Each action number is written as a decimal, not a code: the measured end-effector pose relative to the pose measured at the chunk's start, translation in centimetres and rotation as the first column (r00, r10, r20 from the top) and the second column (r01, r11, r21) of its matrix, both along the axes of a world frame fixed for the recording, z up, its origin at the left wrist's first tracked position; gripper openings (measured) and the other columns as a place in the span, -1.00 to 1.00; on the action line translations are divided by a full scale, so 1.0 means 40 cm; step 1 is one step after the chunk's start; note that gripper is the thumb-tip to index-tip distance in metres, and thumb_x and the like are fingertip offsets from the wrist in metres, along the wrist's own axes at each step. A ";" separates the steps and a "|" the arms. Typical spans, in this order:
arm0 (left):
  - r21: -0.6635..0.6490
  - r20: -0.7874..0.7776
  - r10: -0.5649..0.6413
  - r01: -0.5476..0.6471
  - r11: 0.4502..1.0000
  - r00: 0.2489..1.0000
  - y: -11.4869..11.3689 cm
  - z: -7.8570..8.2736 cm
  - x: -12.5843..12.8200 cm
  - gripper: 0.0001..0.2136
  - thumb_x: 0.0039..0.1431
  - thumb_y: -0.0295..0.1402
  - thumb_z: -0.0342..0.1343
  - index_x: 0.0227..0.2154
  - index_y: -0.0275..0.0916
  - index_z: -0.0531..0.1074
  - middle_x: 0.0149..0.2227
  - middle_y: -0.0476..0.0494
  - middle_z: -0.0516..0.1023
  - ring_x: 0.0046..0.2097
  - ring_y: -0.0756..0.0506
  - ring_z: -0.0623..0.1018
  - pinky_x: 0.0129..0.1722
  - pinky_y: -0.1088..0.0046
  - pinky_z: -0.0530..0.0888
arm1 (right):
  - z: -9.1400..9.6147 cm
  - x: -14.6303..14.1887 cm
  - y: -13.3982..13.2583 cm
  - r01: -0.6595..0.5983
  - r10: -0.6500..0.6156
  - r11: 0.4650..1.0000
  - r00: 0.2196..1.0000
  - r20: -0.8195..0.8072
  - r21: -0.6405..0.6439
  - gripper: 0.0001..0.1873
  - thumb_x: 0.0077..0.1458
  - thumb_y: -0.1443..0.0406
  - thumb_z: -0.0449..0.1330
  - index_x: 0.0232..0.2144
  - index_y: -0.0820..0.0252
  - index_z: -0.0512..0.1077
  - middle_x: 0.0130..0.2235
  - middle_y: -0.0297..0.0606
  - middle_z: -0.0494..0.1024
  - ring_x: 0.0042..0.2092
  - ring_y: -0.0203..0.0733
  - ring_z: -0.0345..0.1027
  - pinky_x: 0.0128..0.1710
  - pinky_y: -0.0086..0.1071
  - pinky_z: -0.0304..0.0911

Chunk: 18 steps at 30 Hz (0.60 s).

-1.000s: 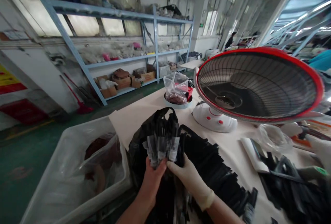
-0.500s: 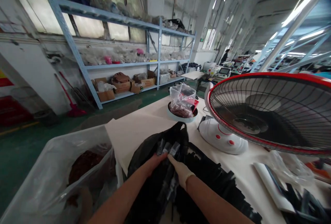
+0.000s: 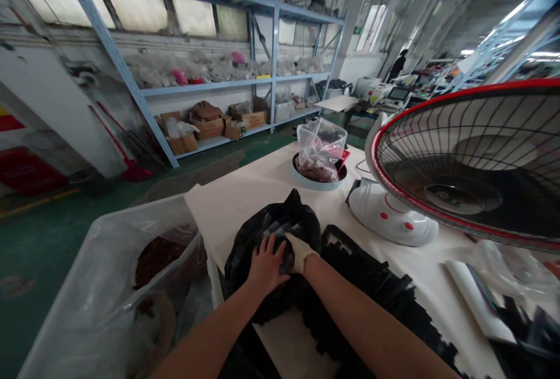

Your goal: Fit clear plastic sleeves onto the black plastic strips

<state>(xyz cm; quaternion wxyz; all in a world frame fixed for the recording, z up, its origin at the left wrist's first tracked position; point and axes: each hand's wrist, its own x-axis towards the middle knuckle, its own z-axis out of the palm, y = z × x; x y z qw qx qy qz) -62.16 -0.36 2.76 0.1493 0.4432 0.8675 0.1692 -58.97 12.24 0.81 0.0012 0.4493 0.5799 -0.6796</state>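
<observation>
Packets [image 3: 280, 232], slim and clear-ended, sit bunched in the mouth of a black bag [image 3: 258, 285] on the tabletop [image 3: 227, 210]. From my remote seat I see the bare left hand [image 3: 265, 265] pressing on them, fingers spread, and the gloved right hand [image 3: 298, 252] with fingers curled around the bunch. Black strips [image 3: 376, 291] lie alongside; a red-rimmed fan [image 3: 472, 157] stands beyond, a plastic-lined bin [image 3: 109, 291] left.
</observation>
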 end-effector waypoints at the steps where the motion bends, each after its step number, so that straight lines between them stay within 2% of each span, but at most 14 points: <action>1: -0.009 -0.032 0.004 -0.004 1.000 0.999 0.012 -0.007 -0.005 -0.25 -0.16 -0.26 0.24 0.17 -0.07 0.13 0.32 -0.23 -0.09 0.28 -0.37 -0.07 0.13 -0.05 0.02 | 0.015 0.014 0.011 -0.017 0.017 1.000 0.999 0.039 -0.006 -0.38 0.00 -0.15 -0.07 -0.32 0.27 0.43 -0.42 -0.12 0.55 -0.42 -0.08 0.45 -0.36 -0.04 0.30; 5: -0.030 -0.109 0.023 -0.026 0.999 0.994 0.022 -0.038 -0.037 -0.37 -0.02 -0.33 0.12 0.17 -0.08 0.12 0.30 -0.28 -0.04 0.27 -0.36 -0.04 0.06 -0.03 0.15 | 0.089 0.080 0.088 -0.076 0.062 0.991 0.990 0.123 0.109 -0.29 -0.20 -0.22 0.07 -0.28 0.27 0.43 -0.35 0.00 0.55 -0.40 0.02 0.45 -0.36 -0.01 0.31; 7: -0.040 -0.133 0.020 -0.025 0.999 0.991 0.013 -0.047 -0.041 -0.37 -0.02 -0.33 0.11 0.17 -0.06 0.12 0.29 -0.28 -0.03 0.27 -0.35 -0.01 0.04 0.01 0.19 | 0.132 0.090 0.133 -0.082 0.055 0.967 0.992 0.117 0.240 -0.31 -0.23 -0.18 0.14 -0.29 0.30 0.44 -0.25 0.07 0.53 -0.22 0.10 0.43 -0.21 -0.02 0.27; 8: -0.046 -0.145 0.018 -0.024 0.999 0.989 0.009 -0.049 -0.040 -0.36 -0.02 -0.33 0.12 0.17 -0.05 0.11 0.29 -0.27 -0.02 0.26 -0.35 0.00 0.03 0.02 0.20 | 0.151 0.084 0.153 -0.064 0.035 0.948 0.995 0.098 0.312 -0.32 -0.24 -0.15 0.18 -0.23 0.29 0.42 -0.13 0.10 0.49 -0.09 0.14 0.37 -0.10 -0.04 0.21; 9: -0.053 -0.159 0.016 -0.025 0.998 0.987 0.008 -0.050 -0.036 -0.36 -0.03 -0.33 0.12 0.17 -0.04 0.11 0.29 -0.28 -0.02 0.26 -0.35 0.01 0.03 0.03 0.21 | 0.169 0.072 0.169 -0.034 0.008 0.916 0.998 0.066 0.400 -0.29 -0.25 -0.11 0.22 -0.15 0.28 0.39 0.01 0.11 0.39 0.05 0.17 0.24 0.01 -0.06 0.12; 11: -0.067 -0.193 0.016 -0.030 0.997 0.981 0.009 -0.049 -0.025 -0.35 -0.03 -0.34 0.12 0.18 -0.05 0.10 0.29 -0.29 -0.02 0.26 -0.35 0.02 0.02 0.02 0.22 | 0.195 0.035 0.190 0.038 -0.038 0.806 0.999 -0.011 0.591 -0.16 -0.32 0.00 0.33 0.01 0.25 0.26 0.22 0.06 0.10 0.22 0.21 -0.09 0.14 -0.09 -0.09; 12: -0.075 -0.211 0.017 -0.033 0.997 0.977 0.011 -0.048 -0.019 -0.35 -0.02 -0.34 0.12 0.18 -0.05 0.10 0.29 -0.30 -0.02 0.25 -0.36 0.02 0.02 0.01 0.23 | 0.206 0.012 0.197 0.067 -0.050 0.744 0.998 -0.044 0.665 -0.11 -0.36 0.07 0.37 0.04 0.26 0.22 0.26 0.05 0.00 0.25 0.24 -0.19 0.17 -0.08 -0.17; 13: -0.083 -0.227 0.017 -0.037 0.996 0.974 0.014 -0.047 -0.013 -0.36 -0.02 -0.35 0.12 0.18 -0.06 0.10 0.29 -0.31 -0.01 0.25 -0.36 0.03 0.01 0.00 0.23 | 0.215 -0.010 0.202 0.088 -0.056 0.693 0.996 -0.068 0.716 -0.12 -0.38 0.14 0.40 0.04 0.27 0.23 0.26 0.05 -0.02 0.25 0.27 -0.22 0.17 -0.06 -0.20; 14: -0.092 -0.241 0.017 -0.040 0.995 0.970 0.016 -0.047 -0.008 -0.36 -0.02 -0.36 0.11 0.18 -0.07 0.10 0.28 -0.32 0.00 0.25 -0.37 0.04 0.01 0.00 0.24 | 0.224 -0.030 0.209 0.102 -0.058 0.664 0.995 -0.085 0.741 -0.19 -0.36 0.20 0.40 0.00 0.28 0.28 0.23 0.06 0.05 0.23 0.29 -0.16 0.16 -0.04 -0.16; 15: -0.100 -0.251 0.017 -0.044 0.994 0.968 0.018 -0.048 -0.005 -0.37 -0.01 -0.37 0.11 0.18 -0.07 0.11 0.28 -0.34 0.01 0.25 -0.37 0.05 0.00 -0.01 0.25 | 0.236 -0.047 0.219 0.110 -0.055 0.663 0.994 -0.098 0.740 -0.31 -0.29 0.22 0.38 -0.05 0.28 0.33 0.18 0.04 0.16 0.19 0.27 -0.04 0.13 -0.03 -0.08; 18: -0.128 -0.262 0.033 -0.069 0.989 0.964 0.021 -0.053 -0.003 -0.41 0.05 -0.46 0.04 0.18 -0.09 0.11 0.26 -0.39 0.05 0.24 -0.39 0.09 -0.02 -0.01 0.27 | 0.290 -0.070 0.268 0.155 -0.047 0.717 0.983 -0.175 0.679 -0.63 0.03 0.21 0.20 -0.11 0.25 0.36 -0.01 -0.12 0.38 -0.02 -0.01 0.29 -0.05 -0.08 0.22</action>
